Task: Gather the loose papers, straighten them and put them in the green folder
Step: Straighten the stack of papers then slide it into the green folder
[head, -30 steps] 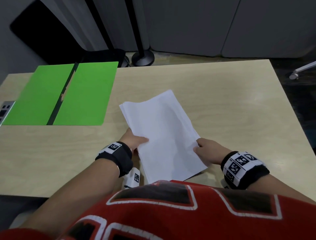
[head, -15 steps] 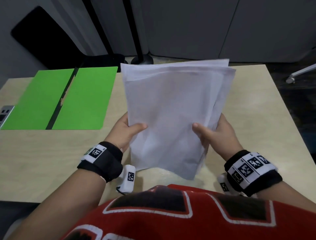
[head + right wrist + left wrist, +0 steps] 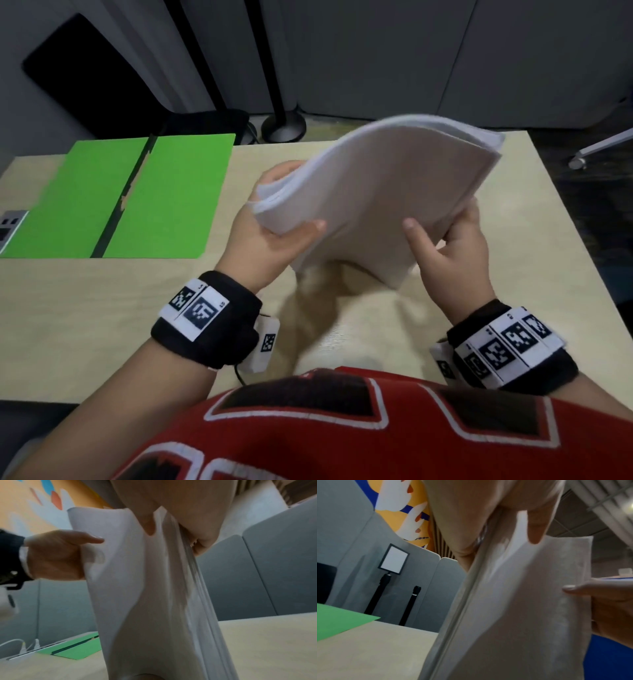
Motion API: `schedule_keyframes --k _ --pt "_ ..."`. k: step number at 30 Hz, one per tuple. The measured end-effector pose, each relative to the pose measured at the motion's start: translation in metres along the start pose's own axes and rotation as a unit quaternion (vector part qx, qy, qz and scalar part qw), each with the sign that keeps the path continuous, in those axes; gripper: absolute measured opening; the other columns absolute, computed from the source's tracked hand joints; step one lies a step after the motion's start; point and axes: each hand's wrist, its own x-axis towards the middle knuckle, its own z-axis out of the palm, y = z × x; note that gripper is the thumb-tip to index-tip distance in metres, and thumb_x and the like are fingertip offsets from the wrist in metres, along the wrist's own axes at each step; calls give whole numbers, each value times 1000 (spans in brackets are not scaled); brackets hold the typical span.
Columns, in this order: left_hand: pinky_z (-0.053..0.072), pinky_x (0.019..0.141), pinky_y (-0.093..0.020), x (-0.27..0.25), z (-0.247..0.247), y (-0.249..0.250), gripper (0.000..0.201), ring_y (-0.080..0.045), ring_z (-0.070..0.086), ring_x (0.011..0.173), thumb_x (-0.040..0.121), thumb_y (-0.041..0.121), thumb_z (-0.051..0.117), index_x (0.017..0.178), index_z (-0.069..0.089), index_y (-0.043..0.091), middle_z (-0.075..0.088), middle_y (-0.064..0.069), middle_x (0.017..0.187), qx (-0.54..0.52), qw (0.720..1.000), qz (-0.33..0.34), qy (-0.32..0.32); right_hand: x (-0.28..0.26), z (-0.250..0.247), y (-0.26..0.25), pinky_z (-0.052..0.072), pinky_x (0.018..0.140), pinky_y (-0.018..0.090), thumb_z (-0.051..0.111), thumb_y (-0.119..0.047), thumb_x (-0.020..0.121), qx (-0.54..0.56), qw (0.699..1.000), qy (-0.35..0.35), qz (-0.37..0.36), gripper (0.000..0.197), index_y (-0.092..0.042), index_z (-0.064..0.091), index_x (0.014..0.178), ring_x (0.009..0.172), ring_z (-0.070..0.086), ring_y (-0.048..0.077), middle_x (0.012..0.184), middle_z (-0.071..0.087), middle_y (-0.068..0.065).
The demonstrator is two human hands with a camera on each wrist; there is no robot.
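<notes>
Papers (image 3: 373, 192) now tilting and bowing, both left hand (image 3: 270, 236) and right hand (image 3: 455, 246) pinching them above table (image 3: 102, 308), green folder (image 3: 171, 192) lying open.

Head cam sits up high, tilted forward and down over the table (image 3: 342, 342), so both wrists show low in frame and the paper stack (image 3: 376, 205) sits around center, leaning to 1 o'clock. Left wrist cam looks up from just under the left hand (image 3: 471, 513), super close, papers filling the 3 o'clock side. Right wrist cam does the same beneath the right hand (image 3: 180, 500), facing across. All three catch the stack and the green folder (image 3: 137, 195), at 9 o'clock from above.
</notes>
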Motion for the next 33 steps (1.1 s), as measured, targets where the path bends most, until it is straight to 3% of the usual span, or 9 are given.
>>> schedule_keyframes --k 4,6,10,13,17,23,26,29,33 --pt "50 71 -15 3 8 10 9 6 61 75 83 24 63 87 64 31 69 22 77 -13 995 -6 96 -7 1 -13 41 79 6 50 -4 93 48 993 49 -94 45 -46 53 109 91 56 -14 97 61 -36" --pt "50 74 -18 5 2 14 16 0 62 82 79 26 67 93 63 32 68 15 87 -38 993 24 112 -10 -2 -14 44 84 15 55 -5 90 103 987 67 -101 46 -44 49 114 98 57 -7 103 61 -30" --pt "53 81 -24 -1 3 -3 35 -1 65 90 64 38 72 97 64 31 70 12 95 -7 998 -66 -13 -1 1 3 45 73 12 65 -21 84 22 999 -5 32 35 -24 51 116 84 61 -6 91 60 -26" --pt "56 84 -41 -5 11 -15 23 -8 65 86 69 48 63 84 66 31 72 1 94 61 991 -113 -22 -4 5 2 40 66 12 53 -15 94 -39 998 -49 -11 18 -28 59 105 78 57 -12 82 61 -33" --pt "52 76 -24 -6 7 -6 10 3 63 78 80 41 61 79 66 33 69 13 83 31 995 -66 71 -13 3 -17 40 75 5 50 -7 95 47 992 37 -114 35 -41 57 102 88 55 -17 94 60 -39" --pt "55 83 -40 -2 16 -17 45 -18 66 88 76 45 60 102 65 9 72 -10 99 92 990 -105 17 0 14 -4 33 65 -5 58 -13 91 -26 999 -25 21 22 -15 59 113 77 54 -7 84 52 -30" --pt "49 72 -25 -1 16 -12 25 -5 58 75 85 32 54 90 67 12 68 -6 87 73 992 -69 74 -6 12 -11 39 71 3 51 -7 95 4 998 25 -54 25 -30 58 100 78 53 -16 85 56 -23" --pt "50 68 -24 -5 12 -6 24 -5 60 74 79 38 63 85 68 15 68 0 81 29 994 -45 97 -8 9 -13 47 79 18 56 -15 92 66 992 73 -81 25 -39 53 100 92 58 -1 97 61 -6" --pt "54 82 -34 -5 21 -19 42 -10 65 86 72 43 66 100 67 13 72 -3 96 57 989 -139 5 1 10 -2 38 66 0 64 -19 88 -20 998 -26 57 22 -27 56 107 86 60 3 88 58 -23"
